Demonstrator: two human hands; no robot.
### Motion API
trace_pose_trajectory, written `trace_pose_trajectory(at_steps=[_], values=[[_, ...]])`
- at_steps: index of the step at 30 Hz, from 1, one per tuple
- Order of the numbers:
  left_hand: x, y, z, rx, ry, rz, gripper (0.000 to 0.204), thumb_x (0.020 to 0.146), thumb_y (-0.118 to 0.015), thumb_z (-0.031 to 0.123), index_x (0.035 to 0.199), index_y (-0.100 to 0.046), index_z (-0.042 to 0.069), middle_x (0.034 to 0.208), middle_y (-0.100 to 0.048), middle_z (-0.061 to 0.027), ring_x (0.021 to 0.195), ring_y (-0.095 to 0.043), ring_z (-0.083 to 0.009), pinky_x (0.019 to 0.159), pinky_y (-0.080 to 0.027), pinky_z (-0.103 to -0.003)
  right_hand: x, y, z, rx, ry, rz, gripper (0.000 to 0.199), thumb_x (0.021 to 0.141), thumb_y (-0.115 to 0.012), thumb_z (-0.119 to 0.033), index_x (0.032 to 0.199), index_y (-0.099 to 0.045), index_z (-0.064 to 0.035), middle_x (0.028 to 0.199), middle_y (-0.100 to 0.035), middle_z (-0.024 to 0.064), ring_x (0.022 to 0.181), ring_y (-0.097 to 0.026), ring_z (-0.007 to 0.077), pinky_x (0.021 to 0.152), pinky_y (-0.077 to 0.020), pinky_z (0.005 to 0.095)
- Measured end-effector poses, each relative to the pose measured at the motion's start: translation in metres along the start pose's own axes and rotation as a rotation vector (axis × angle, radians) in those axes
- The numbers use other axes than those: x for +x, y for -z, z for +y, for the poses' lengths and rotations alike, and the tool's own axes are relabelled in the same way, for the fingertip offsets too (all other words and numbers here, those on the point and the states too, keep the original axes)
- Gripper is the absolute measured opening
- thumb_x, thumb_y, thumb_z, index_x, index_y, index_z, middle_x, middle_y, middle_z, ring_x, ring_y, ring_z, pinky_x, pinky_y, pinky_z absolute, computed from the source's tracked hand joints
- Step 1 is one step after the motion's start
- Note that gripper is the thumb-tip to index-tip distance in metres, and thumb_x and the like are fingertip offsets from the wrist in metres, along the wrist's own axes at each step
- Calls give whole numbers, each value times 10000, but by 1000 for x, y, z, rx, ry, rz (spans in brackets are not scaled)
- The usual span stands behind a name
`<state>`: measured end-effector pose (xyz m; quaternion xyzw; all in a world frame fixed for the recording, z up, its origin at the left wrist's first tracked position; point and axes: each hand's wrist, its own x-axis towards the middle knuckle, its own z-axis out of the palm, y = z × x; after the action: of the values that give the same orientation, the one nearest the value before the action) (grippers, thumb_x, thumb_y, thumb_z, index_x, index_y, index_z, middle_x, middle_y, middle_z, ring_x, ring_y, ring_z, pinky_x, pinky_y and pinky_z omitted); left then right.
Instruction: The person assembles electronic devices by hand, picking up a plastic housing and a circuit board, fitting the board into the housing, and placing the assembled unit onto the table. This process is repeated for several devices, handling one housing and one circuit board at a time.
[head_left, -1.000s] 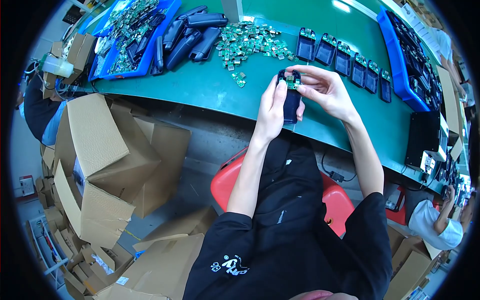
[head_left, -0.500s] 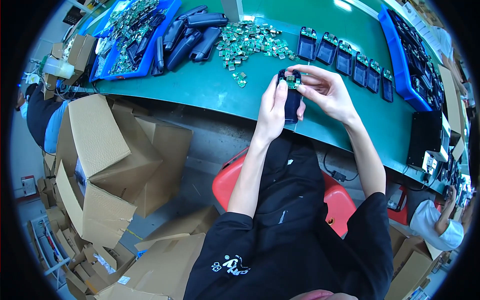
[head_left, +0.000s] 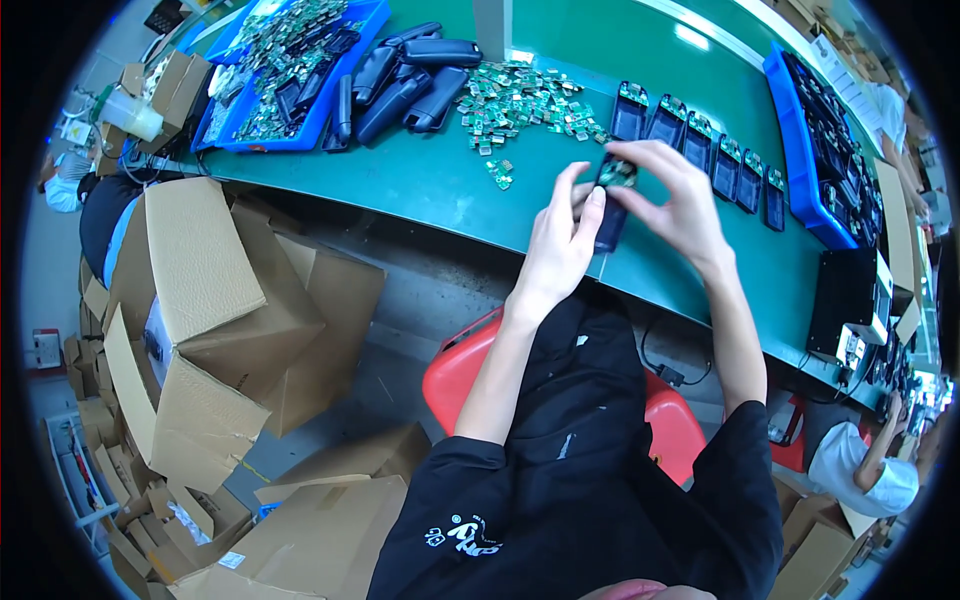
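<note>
A dark blue plastic casing (head_left: pixel 609 234) with a small green circuit board (head_left: pixel 620 173) at its top end is held over the near edge of the table. My left hand (head_left: pixel 560 245) has its thumb against the casing's left side, the fingers bent beside it. On the right, my right hand (head_left: pixel 685 205) grips the top end between thumb and fingers, around the board. Motion smears the board and right fingertips a little. Just beyond, a row of dark casings (head_left: pixel 697 140) fitted with boards stands near the right hand. A heap of loose circuit boards (head_left: pixel 520 105) lies to the left.
Empty-looking dark casings (head_left: pixel 395 105) are piled beside a blue bin (head_left: pixel 300 138) of boards at the left. Another blue bin (head_left: pixel 800 165) and a black box-shaped device (head_left: pixel 845 290) stand right. Open cardboard boxes (head_left: pixel 205 260) crowd the floor; a red stool (head_left: pixel 455 375) is under me.
The casing and both hands have shifted slightly right in the picture. The right fingers now curl over the top of the casing, and the left fingers have come away from behind it.
</note>
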<state>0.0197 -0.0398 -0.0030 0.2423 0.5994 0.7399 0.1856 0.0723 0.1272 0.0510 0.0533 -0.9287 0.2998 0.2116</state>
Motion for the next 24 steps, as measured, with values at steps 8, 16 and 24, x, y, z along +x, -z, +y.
trace_pose_trajectory(at_steps=[8,16,24], values=[[9,46,-2,543,-248,109,182,950,-592,118,1099,-618,16,1011,-648,-121,831,-648,-251,737,-530,-364,15,6,29,-149,-8,-134,408,779,-776,-137,1166,-677,-54,1094,-646,106,1056,-610,271,944,-480,368],[6,40,-10,803,-473,141,104,899,-634,107,993,-645,63,968,-635,-72,898,-607,-270,760,-515,-383,12,4,31,-325,2,-152,399,785,-780,-187,1151,-686,-60,995,-593,87,977,-551,252,911,-448,356],[5,39,-4,623,-351,203,83,903,-609,50,980,-639,47,935,-616,-94,845,-616,-253,741,-507,-370,45,-12,19,-468,14,-70,251,809,-751,-197,1007,-705,-50,955,-610,78,968,-551,264,879,-445,368]])
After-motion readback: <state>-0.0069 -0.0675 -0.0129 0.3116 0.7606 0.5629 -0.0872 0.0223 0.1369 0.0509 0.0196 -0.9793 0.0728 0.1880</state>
